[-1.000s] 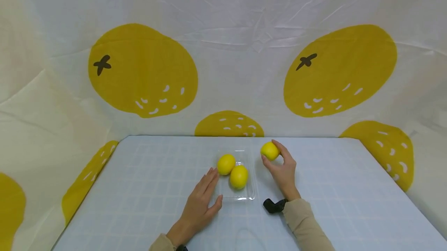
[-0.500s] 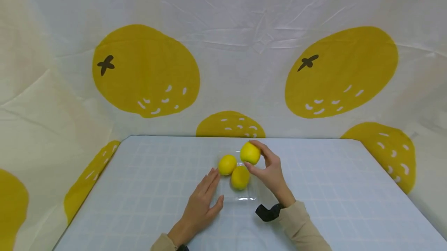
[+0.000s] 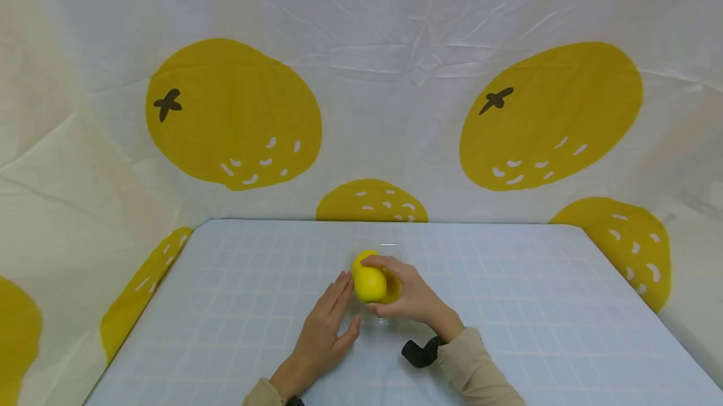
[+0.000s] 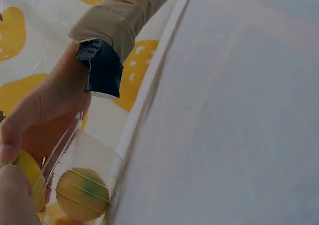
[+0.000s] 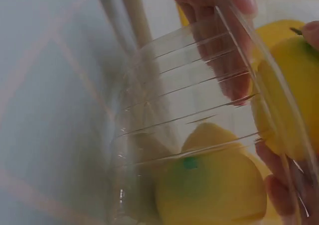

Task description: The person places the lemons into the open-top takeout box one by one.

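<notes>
A lemon (image 3: 369, 285) is held between the thumb and fingers of my right hand (image 3: 417, 298), over a clear plastic container (image 3: 387, 244). Two other lemons sit in the container: the far lemon (image 3: 366, 258) is partly covered by the held one, and the near lemon (image 3: 393, 287) is mostly behind my right hand. My left hand (image 3: 317, 334) lies with straight fingers along the container's left side. In the right wrist view, the held lemon (image 5: 289, 95) shows above the rim, while a lemon (image 5: 214, 190) shows through the ribbed wall (image 5: 174, 90).
A pale blue checked cloth (image 3: 254, 280) covers the table. Behind it hangs a white sheet (image 3: 390, 111) printed with large yellow fruit. A black wrist device (image 3: 420, 352) sits at my right sleeve (image 3: 474, 362).
My right hand has carried its lemon leftward and nearer, from right of the container to over the lemons inside it. My left hand has stayed in place.
</notes>
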Available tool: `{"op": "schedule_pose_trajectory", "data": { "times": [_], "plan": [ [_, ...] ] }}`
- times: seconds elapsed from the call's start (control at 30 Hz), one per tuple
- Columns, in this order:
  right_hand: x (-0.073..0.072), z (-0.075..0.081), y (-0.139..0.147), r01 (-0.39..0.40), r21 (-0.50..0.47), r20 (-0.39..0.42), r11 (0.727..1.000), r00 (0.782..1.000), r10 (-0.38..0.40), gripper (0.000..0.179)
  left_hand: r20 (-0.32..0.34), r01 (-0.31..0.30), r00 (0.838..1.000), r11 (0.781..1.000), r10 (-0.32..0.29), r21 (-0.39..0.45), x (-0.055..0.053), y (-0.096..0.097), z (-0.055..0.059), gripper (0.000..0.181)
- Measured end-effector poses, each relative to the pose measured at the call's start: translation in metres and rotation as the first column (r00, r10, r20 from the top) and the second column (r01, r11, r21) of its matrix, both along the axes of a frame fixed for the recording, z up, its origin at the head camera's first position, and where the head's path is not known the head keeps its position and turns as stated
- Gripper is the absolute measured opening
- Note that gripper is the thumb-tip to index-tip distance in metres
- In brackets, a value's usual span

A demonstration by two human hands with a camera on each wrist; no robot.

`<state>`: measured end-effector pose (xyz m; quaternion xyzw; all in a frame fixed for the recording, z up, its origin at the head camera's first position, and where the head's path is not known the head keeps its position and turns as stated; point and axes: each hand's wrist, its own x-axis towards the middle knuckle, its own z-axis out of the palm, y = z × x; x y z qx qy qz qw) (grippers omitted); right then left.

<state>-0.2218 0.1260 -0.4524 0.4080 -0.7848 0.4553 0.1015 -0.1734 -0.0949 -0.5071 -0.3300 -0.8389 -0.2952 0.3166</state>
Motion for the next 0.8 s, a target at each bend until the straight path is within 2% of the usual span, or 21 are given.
{"op": "schedule_pose_trajectory", "data": {
  "times": [0.1, 0.3, 0.4, 0.53, 0.8],
  "plan": [
    [0.0015, -0.0014, -0.0017, -0.013, 0.079, 0.015, 0.997, 1.0, 0.012, 0.072, 0.017, -0.003, 1.0, 1.0, 0.003, -0.006, 0.0005, -0.0003, 0.0002, 0.061],
    [0.0013, 0.0, -0.0055, 0.005, 0.217, -0.103, 0.976, 0.995, 0.018, 0.071, 0.07, -0.007, 0.998, 1.0, 0.007, -0.007, 0.0008, -0.0006, 0.0003, 0.07],
    [0.0009, 0.0014, -0.0069, -0.019, 0.246, -0.117, 0.969, 0.992, 0.049, 0.07, 0.067, -0.013, 0.998, 1.0, 0.013, -0.005, 0.0013, -0.0011, 0.0001, 0.072],
    [0.0036, 0.0036, -0.0063, -0.037, 0.258, -0.096, 0.966, 0.993, 0.064, 0.066, 0.054, -0.026, 0.998, 1.0, 0.027, -0.016, 0.0019, -0.0017, -0.001, 0.07],
    [0.0053, 0.0031, -0.0061, -0.001, 0.304, -0.14, 0.953, 0.989, 0.045, 0.054, 0.015, -0.031, 0.999, 0.999, 0.031, -0.022, 0.0017, -0.0011, -0.0014, 0.067]
  ]
}}
